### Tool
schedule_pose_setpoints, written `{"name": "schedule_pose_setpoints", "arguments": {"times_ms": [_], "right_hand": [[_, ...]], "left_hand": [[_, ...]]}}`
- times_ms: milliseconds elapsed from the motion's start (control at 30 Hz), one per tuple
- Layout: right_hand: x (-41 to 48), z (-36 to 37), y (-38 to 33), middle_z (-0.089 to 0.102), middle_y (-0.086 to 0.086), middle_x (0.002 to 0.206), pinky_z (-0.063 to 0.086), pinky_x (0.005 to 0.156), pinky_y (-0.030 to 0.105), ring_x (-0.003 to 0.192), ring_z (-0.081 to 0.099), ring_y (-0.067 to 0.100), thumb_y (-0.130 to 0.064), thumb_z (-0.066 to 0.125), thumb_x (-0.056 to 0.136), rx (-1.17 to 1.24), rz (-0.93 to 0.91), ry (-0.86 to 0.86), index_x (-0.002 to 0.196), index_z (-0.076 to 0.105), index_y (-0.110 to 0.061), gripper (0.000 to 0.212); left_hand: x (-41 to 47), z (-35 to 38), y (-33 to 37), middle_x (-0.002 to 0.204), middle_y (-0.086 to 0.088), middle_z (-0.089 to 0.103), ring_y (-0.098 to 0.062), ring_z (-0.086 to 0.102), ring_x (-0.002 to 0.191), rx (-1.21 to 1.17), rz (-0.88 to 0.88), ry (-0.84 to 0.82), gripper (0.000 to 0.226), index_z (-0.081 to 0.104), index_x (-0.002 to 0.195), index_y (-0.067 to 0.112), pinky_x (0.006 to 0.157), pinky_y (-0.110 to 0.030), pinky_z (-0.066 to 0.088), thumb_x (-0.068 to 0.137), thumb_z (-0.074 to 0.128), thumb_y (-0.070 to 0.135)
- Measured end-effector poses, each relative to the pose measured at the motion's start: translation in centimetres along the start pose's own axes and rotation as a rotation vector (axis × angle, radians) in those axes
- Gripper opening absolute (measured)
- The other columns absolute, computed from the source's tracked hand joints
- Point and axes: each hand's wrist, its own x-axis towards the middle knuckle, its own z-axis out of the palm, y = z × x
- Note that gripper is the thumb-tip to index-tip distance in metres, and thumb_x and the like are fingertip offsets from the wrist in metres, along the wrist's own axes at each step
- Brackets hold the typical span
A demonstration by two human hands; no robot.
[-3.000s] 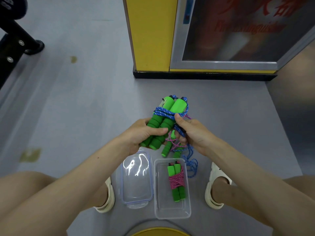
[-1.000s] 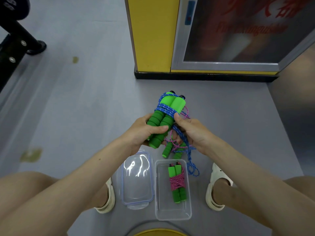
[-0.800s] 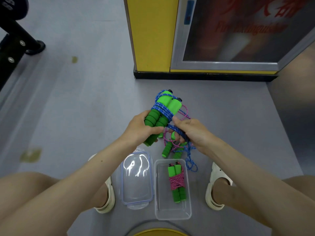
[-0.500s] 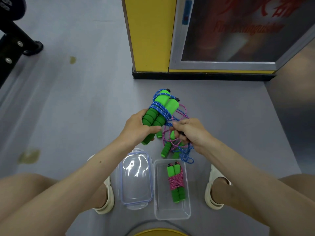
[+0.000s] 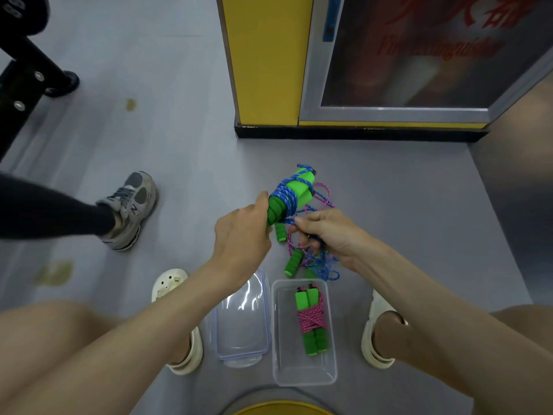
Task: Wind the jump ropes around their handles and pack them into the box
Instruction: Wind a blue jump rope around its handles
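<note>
While left hand (image 5: 242, 235) grips, green handles (image 5: 301, 188) sit wrapped w/ blue rope (image 5: 283, 195).

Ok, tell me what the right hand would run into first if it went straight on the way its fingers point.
The right hand, pinching the blue rope, points leftward, so it would probably first meet the blue-wound green handles gripped by the left hand, though depth is unclear.

I see free room in the box (image 5: 302, 371) beside the pink-wound rope (image 5: 311, 319); a loose tangle (image 5: 322, 265) crowds its far rim.
</note>
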Motion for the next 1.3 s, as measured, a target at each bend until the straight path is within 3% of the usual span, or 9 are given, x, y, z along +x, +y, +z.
{"name": "schedule_pose_setpoints", "arguments": {"times_ms": [133, 333, 500, 600, 700, 833, 967, 1167, 1300], "right_hand": [[0.3, 0.4, 0.0, 0.052, -0.003, 0.052, 0.023, 0.04, 0.018, 0.035, 0.028, 0.004, -0.016, 0.045, 0.1, 0.128, -0.001, -0.032, 0.088, 0.065, -0.002, 0.027], [0.0, 0.9, -0.8, 0.048, 0.001, 0.055, 0.019, 0.038, 0.018, 0.036, 0.025, 0.006, -0.048, 0.058, 0.088, 0.155, 0.067, 0.037, 0.075, 0.064, -0.008, 0.042], [0.3, 0.5, -0.4, 0.039, 0.001, 0.049, 0.018, 0.037, 0.018, 0.036, 0.024, 0.009, -0.056, 0.066, 0.079, 0.183, 0.076, 0.201, 0.057, 0.053, -0.019, 0.045], [0.3, -0.1, -0.1, 0.038, -0.001, 0.047, 0.019, 0.036, 0.018, 0.036, 0.023, 0.008, -0.049, 0.066, 0.082, 0.198, 0.061, 0.245, 0.058, 0.05, -0.018, 0.042], [0.4, -0.8, -0.1, 0.04, 0.002, 0.051, 0.018, 0.037, 0.02, 0.036, 0.023, 0.008, -0.042, 0.065, 0.086, 0.18, 0.032, 0.217, 0.06, 0.05, -0.015, 0.04], [0.1, -1.0, 0.1, 0.044, -0.001, 0.046, 0.015, 0.044, 0.023, 0.037, 0.022, 0.008, -0.035, 0.058, 0.092, 0.169, -0.039, 0.051, 0.062, 0.05, -0.012, 0.039], [0.1, -0.8, 0.2, 0.049, 0.0, 0.048, 0.024, 0.04, 0.02, 0.036, 0.028, 0.007, -0.034, 0.057, 0.092, 0.183, -0.063, 0.0, 0.068, 0.054, -0.007, 0.036], [0.3, -0.6, 0.5, 0.054, 0.004, 0.054, 0.035, 0.042, 0.022, 0.038, 0.04, 0.009, -0.035, 0.058, 0.091, 0.06, -0.016, 0.069, 0.077, 0.065, -0.002, 0.036], [0.5, -0.8, 0.9, 0.053, 0.003, 0.058, 0.035, 0.042, 0.021, 0.04, 0.041, 0.008, -0.022, 0.06, 0.092, -0.031, 0.009, 0.038, 0.096, 0.068, 0.001, 0.024]], "left_hand": [[-0.3, 1.0, 0.1, 0.056, 0.0, 0.058, -0.023, 0.051, 0.044, 0.181, 0.117, 0.16, 0.068, 0.067, 0.104, 0.008, 0.043, -0.018, 0.012, 0.039, 0.087, 0.002], [-0.1, 1.7, 0.4, 0.071, -0.006, 0.061, -0.025, 0.056, 0.054, 0.251, 0.246, 0.324, 0.061, 0.065, 0.111, 0.005, 0.051, -0.029, 0.043, 0.053, 0.047, -0.002], [0.0, 2.6, 0.7, 0.094, -0.013, 0.066, -0.028, 0.06, 0.069, 0.133, 0.384, 0.342, 0.065, 0.056, 0.125, 0.0, 0.055, -0.032, 0.048, 0.06, 0.059, 0.001], [-0.1, 2.3, 0.9, 0.112, -0.008, 0.063, -0.028, 0.061, 0.092, -0.083, 0.387, 0.205, 0.065, 0.053, 0.134, 0.008, 0.06, -0.032, 0.05, 0.074, 0.07, 0.028], [0.1, 0.6, 1.1, 0.124, 0.002, 0.055, -0.016, 0.05, 0.111, -0.436, 0.137, -0.045, 0.056, 0.049, 0.137, 0.023, 0.081, -0.033, 0.047, 0.088, 0.059, 0.048], [1.4, -1.6, 0.0, 0.107, 0.0, 0.062, -0.015, 0.063, 0.088, -1.139, -0.349, -0.414, 0.043, 0.052, 0.124, 0.026, 0.074, -0.032, 0.054, 0.085, 0.068, 0.037], [0.5, -1.5, -0.7, 0.109, -0.01, 0.071, -0.029, 0.07, 0.095, -1.366, -0.342, -0.809, 0.035, 0.057, 0.12, 0.018, 0.076, -0.036, 0.055, 0.087, 0.066, 0.025], [0.7, -0.9, -0.6, 0.085, -0.006, 0.069, -0.028, 0.069, 0.073, -1.21, -0.363, -0.514, 0.038, 0.058, 0.113, 0.015, 0.066, -0.032, 0.053, 0.08, 0.073, 0.005], [0.8, -0.3, -0.5, 0.083, -0.006, 0.069, -0.023, 0.066, 0.065, -1.03, -0.286, -0.316, 0.04, 0.059, 0.107, 0.02, 0.063, -0.034, 0.055, 0.073, 0.079, 0.014]]}}
